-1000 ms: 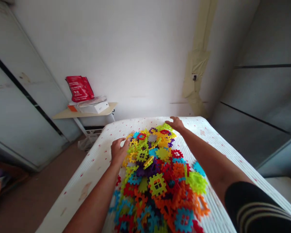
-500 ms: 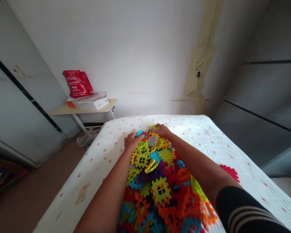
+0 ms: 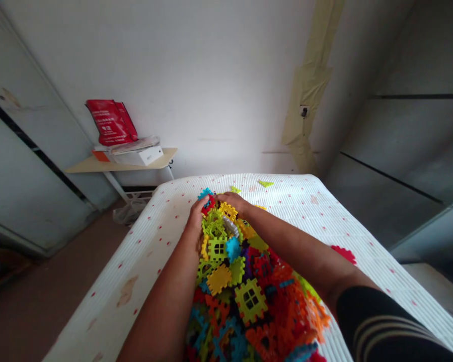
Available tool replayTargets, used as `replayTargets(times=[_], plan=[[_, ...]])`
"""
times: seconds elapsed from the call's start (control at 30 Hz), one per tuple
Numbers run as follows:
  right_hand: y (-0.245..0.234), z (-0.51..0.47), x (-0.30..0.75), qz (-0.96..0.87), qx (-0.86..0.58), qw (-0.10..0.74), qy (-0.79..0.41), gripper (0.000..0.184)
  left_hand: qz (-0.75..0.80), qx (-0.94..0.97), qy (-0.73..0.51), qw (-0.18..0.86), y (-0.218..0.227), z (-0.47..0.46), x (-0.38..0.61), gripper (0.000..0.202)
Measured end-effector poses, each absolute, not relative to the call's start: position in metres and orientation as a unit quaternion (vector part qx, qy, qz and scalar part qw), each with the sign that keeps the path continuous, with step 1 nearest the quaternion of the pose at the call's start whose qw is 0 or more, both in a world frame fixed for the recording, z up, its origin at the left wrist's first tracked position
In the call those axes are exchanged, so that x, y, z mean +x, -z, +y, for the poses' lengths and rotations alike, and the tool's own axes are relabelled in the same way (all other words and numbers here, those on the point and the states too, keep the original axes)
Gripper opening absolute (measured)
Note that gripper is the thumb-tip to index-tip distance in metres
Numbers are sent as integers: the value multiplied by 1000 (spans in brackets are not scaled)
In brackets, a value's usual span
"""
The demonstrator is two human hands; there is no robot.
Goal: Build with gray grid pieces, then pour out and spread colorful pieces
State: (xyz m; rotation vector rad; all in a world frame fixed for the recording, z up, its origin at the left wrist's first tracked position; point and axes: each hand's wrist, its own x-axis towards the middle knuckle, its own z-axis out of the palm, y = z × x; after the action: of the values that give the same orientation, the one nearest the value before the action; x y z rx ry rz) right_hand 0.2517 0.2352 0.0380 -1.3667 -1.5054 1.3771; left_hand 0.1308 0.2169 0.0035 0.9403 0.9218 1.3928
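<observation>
The left hand (image 3: 196,215) and the right hand (image 3: 232,200) were cupped around the far end of a big pile of colorful plastic building tiles (image 3: 245,286) on the bed (image 3: 143,251). Each grip was curved and pressed on the tiles, fingertips almost meeting. One red tile (image 3: 343,254) lay apart on the right. A small green piece (image 3: 265,183) lay near the far edge.

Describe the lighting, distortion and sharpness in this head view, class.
Head view: soft, even daylight and no hard glare; wide-angle warp bends the walls and stretches the bed; the plastic tiles look crisp, while the left hand and right hand look slightly soft.
</observation>
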Motion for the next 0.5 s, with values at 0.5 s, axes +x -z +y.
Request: replayTargets(times=[0.5], plan=[[-81, 147, 341, -735, -405, 274, -471, 41, 299, 543, -506, 600, -41, 143, 127, 41]])
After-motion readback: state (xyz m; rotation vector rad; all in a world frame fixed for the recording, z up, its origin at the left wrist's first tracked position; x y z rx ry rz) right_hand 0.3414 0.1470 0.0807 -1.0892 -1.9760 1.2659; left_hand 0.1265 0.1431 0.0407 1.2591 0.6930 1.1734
